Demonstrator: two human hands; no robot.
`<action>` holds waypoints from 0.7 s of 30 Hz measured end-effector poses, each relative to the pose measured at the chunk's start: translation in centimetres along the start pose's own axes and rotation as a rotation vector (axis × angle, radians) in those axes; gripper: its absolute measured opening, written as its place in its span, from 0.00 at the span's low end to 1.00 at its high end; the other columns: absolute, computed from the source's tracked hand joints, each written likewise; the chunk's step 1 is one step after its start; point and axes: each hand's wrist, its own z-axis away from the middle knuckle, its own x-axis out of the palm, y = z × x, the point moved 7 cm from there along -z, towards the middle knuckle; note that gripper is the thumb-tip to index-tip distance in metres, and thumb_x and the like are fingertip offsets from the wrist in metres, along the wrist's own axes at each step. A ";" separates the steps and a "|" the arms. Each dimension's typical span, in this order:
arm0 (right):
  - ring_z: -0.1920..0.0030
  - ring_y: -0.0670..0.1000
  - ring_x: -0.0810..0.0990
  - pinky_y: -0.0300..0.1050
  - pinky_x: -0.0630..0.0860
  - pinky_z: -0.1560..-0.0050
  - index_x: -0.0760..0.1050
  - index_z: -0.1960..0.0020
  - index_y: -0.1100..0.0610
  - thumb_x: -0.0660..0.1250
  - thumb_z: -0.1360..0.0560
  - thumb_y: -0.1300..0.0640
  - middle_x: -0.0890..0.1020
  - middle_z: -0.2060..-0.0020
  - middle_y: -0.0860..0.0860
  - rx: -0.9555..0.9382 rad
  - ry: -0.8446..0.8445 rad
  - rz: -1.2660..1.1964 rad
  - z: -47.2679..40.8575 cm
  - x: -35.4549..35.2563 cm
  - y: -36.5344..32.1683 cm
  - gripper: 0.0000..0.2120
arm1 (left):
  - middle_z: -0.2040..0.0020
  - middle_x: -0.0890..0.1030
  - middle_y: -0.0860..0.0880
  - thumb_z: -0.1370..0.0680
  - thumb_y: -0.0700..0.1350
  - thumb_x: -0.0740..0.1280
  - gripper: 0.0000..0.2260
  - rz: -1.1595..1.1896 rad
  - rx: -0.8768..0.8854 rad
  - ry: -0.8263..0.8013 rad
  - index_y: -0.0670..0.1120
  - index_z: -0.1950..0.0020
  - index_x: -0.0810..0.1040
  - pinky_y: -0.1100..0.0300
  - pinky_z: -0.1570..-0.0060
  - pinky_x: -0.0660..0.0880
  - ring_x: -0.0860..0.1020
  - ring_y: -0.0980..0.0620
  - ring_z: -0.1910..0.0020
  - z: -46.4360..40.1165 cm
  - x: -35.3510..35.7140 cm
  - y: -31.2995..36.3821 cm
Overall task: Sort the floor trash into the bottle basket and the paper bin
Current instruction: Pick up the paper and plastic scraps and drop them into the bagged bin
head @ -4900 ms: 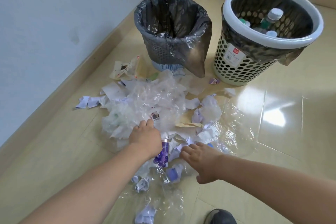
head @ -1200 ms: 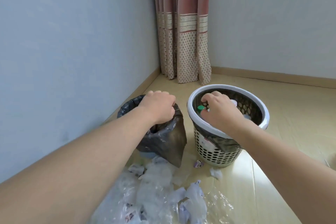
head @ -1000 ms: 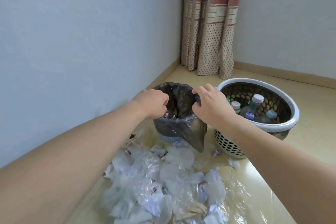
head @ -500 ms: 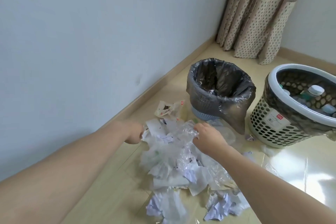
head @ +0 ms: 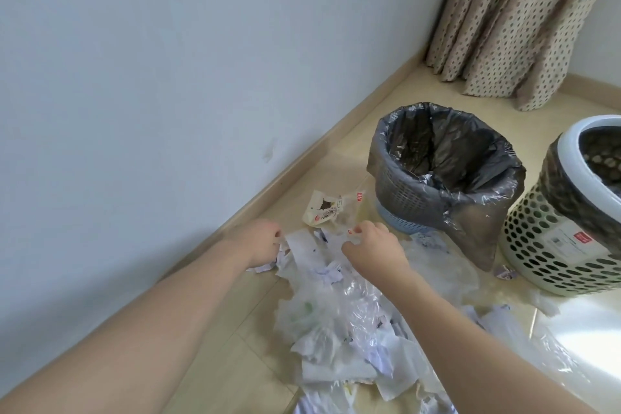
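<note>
Crumpled white paper scraps and clear plastic film [head: 339, 329] lie heaped on the beige tiled floor [head: 235, 346] just before us. At the heap's far edge our left hand [head: 262, 242] curls its fingers round torn paper, while our right hand [head: 373, 249] pinches a clear wrapper. Beyond stands the grey bin lined with a dark plastic bag [head: 440, 171]; right of it, the white perforated basket [head: 568, 235].
</note>
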 end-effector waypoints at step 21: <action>0.50 0.55 0.77 0.41 0.71 0.60 0.74 0.48 0.58 0.60 0.24 0.62 0.77 0.54 0.52 0.227 -0.096 0.033 -2.1 1.7 5.9 0.06 | 0.61 0.79 0.47 0.39 0.49 0.67 0.11 0.999 -0.596 0.074 0.48 0.59 0.77 0.44 0.41 0.73 0.77 0.42 0.47 -14.7 6.9 1.1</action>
